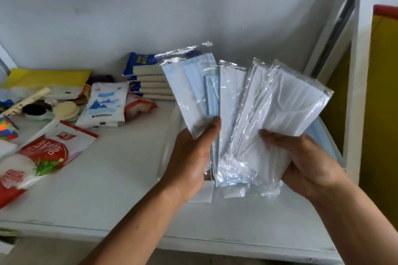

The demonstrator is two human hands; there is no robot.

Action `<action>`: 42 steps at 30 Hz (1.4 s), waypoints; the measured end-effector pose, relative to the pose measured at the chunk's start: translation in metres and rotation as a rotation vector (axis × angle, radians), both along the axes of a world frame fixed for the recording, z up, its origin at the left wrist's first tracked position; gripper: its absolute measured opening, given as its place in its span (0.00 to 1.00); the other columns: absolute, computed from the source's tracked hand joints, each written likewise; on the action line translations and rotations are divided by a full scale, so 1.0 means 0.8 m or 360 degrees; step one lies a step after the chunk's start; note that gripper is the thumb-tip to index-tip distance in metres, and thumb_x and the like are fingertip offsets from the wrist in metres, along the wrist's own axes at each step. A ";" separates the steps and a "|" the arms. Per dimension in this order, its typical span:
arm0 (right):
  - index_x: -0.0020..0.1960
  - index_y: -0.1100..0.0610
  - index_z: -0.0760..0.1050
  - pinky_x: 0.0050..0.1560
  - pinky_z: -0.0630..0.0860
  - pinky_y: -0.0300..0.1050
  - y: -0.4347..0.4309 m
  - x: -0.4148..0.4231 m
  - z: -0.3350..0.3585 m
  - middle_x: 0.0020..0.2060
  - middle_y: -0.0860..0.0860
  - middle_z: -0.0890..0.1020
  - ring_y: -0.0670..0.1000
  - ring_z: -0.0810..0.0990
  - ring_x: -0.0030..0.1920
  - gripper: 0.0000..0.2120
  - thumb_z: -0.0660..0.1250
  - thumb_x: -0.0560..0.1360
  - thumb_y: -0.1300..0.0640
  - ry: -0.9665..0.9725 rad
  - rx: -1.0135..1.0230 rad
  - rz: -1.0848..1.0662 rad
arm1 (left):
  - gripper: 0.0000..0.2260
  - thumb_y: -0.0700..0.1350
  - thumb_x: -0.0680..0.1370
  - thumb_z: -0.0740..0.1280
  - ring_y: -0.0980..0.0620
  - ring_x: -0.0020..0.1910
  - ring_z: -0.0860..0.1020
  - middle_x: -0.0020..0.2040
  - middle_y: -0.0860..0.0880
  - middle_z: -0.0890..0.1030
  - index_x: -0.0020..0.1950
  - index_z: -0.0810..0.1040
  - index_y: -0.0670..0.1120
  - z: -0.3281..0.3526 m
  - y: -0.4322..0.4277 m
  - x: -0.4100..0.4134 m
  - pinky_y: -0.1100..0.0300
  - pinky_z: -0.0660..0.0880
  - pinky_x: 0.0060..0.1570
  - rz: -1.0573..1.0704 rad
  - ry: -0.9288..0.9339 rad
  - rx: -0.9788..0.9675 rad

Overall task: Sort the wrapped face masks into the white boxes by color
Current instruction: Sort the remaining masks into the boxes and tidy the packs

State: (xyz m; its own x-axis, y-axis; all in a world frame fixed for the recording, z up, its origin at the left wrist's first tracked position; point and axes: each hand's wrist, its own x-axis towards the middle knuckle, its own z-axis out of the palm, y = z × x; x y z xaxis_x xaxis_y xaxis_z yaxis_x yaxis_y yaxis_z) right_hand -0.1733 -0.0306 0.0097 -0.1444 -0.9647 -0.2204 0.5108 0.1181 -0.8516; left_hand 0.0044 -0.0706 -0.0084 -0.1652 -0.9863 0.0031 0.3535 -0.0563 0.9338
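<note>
I hold a fan of clear-wrapped face masks above the white shelf. My left hand [191, 157] grips the blue masks [189, 90] at the fan's left, thumb on their lower edge. My right hand [301, 163] grips the white masks [288, 105] on the right, thumb across their front. A wrapped mask in the middle [231, 103] overlaps both bunches. Behind my hands a white box [170, 146] shows only part of its pale wall and rim. More blue masks [321, 140] lie in a box behind my right hand.
The white shelf [120, 178] carries clutter at left: red-and-white snack bags [41, 153], a white-and-blue packet [105, 103], a brush [64, 112], a stack of blue-wrapped packs [146, 77] by the wall. A white frame post [353, 92] and yellow board [383, 114] stand at right.
</note>
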 end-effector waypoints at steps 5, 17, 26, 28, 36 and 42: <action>0.51 0.63 0.81 0.44 0.83 0.42 -0.003 0.002 0.002 0.44 0.55 0.86 0.50 0.86 0.44 0.13 0.71 0.67 0.64 -0.0173 -0.0038 -0.0150 | 0.15 0.53 0.76 0.69 0.58 0.58 0.81 0.53 0.54 0.86 0.58 0.83 0.47 0.001 -0.001 0.003 0.53 0.71 0.67 -0.0313 -0.0194 0.0078; 0.57 0.61 0.79 0.54 0.82 0.51 -0.004 -0.003 0.004 0.52 0.56 0.86 0.55 0.86 0.53 0.12 0.70 0.74 0.64 -0.0110 -0.0073 -0.0342 | 0.16 0.45 0.79 0.68 0.45 0.58 0.82 0.59 0.47 0.83 0.66 0.77 0.45 0.031 -0.056 0.081 0.51 0.81 0.45 0.0311 -0.0073 -0.0043; 0.55 0.64 0.79 0.55 0.81 0.58 -0.012 0.026 0.001 0.46 0.58 0.87 0.58 0.87 0.47 0.11 0.72 0.74 0.63 0.0347 0.0102 -0.0325 | 0.12 0.45 0.82 0.60 0.46 0.47 0.83 0.49 0.45 0.84 0.55 0.83 0.47 0.018 -0.046 0.071 0.50 0.81 0.49 -0.0315 0.0410 0.0487; 0.56 0.64 0.79 0.53 0.82 0.59 -0.015 0.030 0.001 0.45 0.58 0.87 0.58 0.87 0.46 0.13 0.74 0.72 0.64 0.0506 0.0102 -0.0365 | 0.15 0.48 0.81 0.59 0.41 0.53 0.80 0.55 0.42 0.82 0.62 0.80 0.44 0.012 -0.040 0.061 0.41 0.75 0.60 -0.0446 0.0443 0.0639; 0.48 0.53 0.77 0.32 0.76 0.35 -0.045 0.070 0.033 0.39 0.47 0.82 0.48 0.82 0.40 0.11 0.76 0.69 0.59 0.1736 0.0061 -0.0051 | 0.16 0.51 0.81 0.59 0.42 0.58 0.80 0.55 0.45 0.85 0.63 0.80 0.50 0.003 -0.058 0.073 0.30 0.62 0.65 -0.0203 0.0572 0.0617; 0.40 0.57 0.65 0.30 0.64 0.42 -0.069 0.113 0.051 0.34 0.50 0.69 0.53 0.70 0.35 0.12 0.69 0.71 0.58 0.2699 0.0194 0.0291 | 0.14 0.51 0.81 0.59 0.45 0.58 0.81 0.55 0.46 0.86 0.59 0.81 0.51 0.004 -0.057 0.080 0.29 0.62 0.62 -0.0097 0.0572 0.0563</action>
State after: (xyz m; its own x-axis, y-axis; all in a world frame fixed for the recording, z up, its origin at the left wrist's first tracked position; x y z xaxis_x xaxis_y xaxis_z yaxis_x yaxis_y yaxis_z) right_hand -0.0832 -0.0857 0.0503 -0.1746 -0.9845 -0.0162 -0.9145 0.1683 -0.3678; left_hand 0.0685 -0.1165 -0.0050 -0.2724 -0.9258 -0.2621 0.6353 -0.3777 0.6736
